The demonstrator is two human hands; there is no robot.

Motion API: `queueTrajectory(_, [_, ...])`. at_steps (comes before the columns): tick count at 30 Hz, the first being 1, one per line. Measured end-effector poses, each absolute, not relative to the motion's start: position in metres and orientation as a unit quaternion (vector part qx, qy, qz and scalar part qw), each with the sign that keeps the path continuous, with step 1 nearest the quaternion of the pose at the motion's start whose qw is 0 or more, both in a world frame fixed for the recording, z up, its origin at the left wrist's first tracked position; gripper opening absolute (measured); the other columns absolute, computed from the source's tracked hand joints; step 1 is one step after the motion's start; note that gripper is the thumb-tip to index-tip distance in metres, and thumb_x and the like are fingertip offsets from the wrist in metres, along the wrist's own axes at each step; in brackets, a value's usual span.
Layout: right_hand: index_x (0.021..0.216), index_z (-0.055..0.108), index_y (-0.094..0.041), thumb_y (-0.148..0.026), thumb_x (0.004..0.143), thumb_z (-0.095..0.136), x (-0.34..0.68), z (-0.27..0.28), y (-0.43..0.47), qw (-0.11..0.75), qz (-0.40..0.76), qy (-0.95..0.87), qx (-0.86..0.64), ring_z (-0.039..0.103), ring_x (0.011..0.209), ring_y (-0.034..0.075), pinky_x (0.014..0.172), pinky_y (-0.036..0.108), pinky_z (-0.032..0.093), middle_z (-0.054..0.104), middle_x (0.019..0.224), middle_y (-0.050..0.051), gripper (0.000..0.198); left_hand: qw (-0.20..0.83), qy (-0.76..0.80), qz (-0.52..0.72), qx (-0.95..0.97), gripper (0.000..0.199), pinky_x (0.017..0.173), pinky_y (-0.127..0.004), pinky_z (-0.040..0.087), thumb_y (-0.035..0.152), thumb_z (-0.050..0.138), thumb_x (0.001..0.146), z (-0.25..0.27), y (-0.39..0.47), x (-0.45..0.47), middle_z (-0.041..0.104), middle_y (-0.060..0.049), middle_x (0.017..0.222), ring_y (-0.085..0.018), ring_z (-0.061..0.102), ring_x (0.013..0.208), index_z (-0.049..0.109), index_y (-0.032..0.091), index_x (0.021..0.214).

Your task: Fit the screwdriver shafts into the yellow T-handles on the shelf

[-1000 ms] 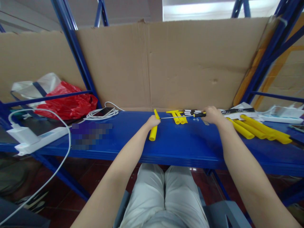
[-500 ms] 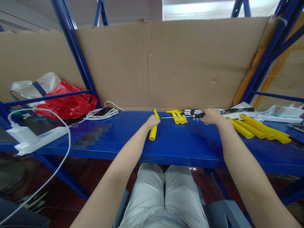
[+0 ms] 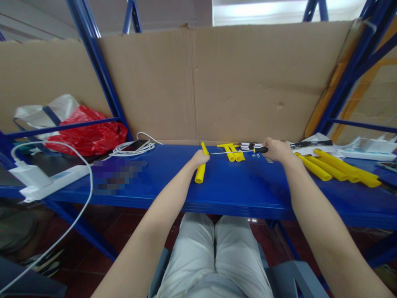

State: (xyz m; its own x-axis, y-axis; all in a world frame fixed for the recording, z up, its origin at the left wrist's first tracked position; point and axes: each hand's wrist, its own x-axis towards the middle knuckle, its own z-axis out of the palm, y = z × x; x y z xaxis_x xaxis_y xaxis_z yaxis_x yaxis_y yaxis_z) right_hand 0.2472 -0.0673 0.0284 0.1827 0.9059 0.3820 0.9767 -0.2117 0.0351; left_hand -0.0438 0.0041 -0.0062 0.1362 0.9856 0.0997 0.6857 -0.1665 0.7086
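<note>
My left hand (image 3: 200, 158) is closed around a yellow plastic tube (image 3: 200, 174) with a narrower yellow piece at its upper end. In my right hand (image 3: 277, 150) is the black handle of a screwdriver (image 3: 232, 152), its long metal shaft pointing left. The shaft's tip meets the yellow tube beside my left fingers; the exact contact is hidden. Behind the shaft lie several yellow T-shaped pieces (image 3: 230, 154). Small shiny bits, likely screws (image 3: 256, 156), are scattered below the handle. A small flat greyish piece (image 3: 269, 161) lies beneath my right hand.
Several yellow tubes (image 3: 338, 165) lie right of my right forearm. Black-and-white striped items (image 3: 250, 146) rest against the cardboard wall (image 3: 248, 82). On the left are a white power strip (image 3: 58, 180), a coiled white cable (image 3: 132, 149) and a red plastic bag (image 3: 89, 132).
My right hand has shifted slightly at the screwdriver handle, its fingers sitting a little higher and farther back. The screwdriver and the left hand's tube stay almost in place.
</note>
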Motion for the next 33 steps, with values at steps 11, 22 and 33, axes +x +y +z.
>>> queueTrajectory(11, [0.104, 0.065, -0.023, -0.029, 0.072, 0.061, 0.263, 0.027, -0.063, 0.125, -0.171, -0.623, -0.753, 0.063, 0.086, 0.029, 0.085, 0.042, 0.037, 0.07, 0.085, 0.008, 0.032, 0.256, 0.593, 0.289, 0.706, 0.019, 0.062, -0.023, 0.047, 0.0, 0.061, 0.071, -0.006, 0.004, -0.045, 0.075, -0.011, 0.085, -0.02, 0.069, 0.079, 0.073, 0.009, 0.082])
queueTrajectory(22, [0.098, 0.066, -0.026, -0.033, 0.07, 0.065, 0.272, 0.027, -0.06, 0.137, -0.159, -0.632, -0.746, 0.064, 0.085, 0.029, 0.081, 0.039, 0.04, 0.071, 0.082, 0.006, 0.029, 0.364, 0.603, 0.344, 0.621, 0.018, 0.055, -0.023, 0.045, -0.004, 0.058, 0.073, -0.008, 0.004, -0.041, 0.063, -0.003, 0.056, -0.012, 0.054, 0.049, 0.068, 0.009, 0.067])
queueTrajectory(33, [0.096, 0.065, -0.026, -0.034, 0.069, 0.066, 0.271, 0.025, -0.059, 0.14, -0.16, -0.64, -0.738, 0.064, 0.082, 0.028, 0.08, 0.039, 0.04, 0.069, 0.078, 0.005, 0.029, 0.453, 0.594, 0.366, 0.555, 0.013, 0.046, -0.022, 0.042, -0.002, 0.071, 0.073, 0.003, -0.007, -0.04, 0.056, 0.003, 0.05, -0.009, 0.047, 0.041, 0.067, 0.01, 0.073])
